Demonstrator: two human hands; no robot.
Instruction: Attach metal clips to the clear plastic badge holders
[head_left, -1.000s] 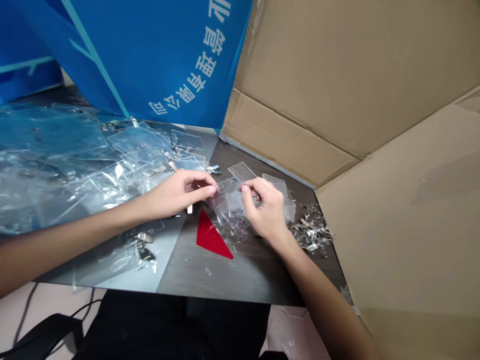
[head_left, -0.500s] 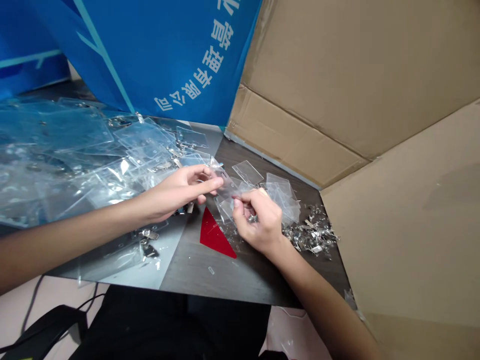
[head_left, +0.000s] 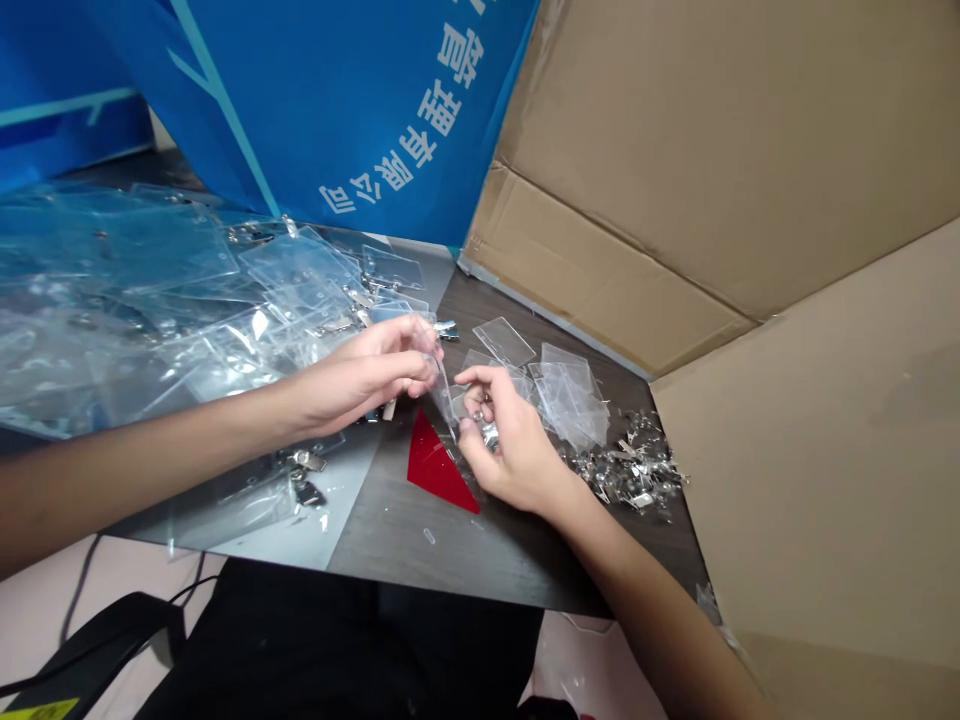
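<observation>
My left hand pinches a clear plastic badge holder, tilted nearly edge-on to me above the table. Just to the right, my right hand is curled, its thumb and index finger apart near the holder's lower edge. A shiny metal badge clip shows within its curled fingers, partly hidden. Beneath the hands lies a red triangular piece on the dark tabletop. Loose clear badge holders are heaped beyond my right hand.
Many badge holders with clips cover the left of the table. Loose metal clips are piled by the right edge. A cardboard box and a blue printed panel stand behind. A black chair part is below.
The badge holder has turned from fairly flat to nearly edge-on in my left hand. My right thumb and index finger have moved apart from their pinch. The view has shifted slightly.
</observation>
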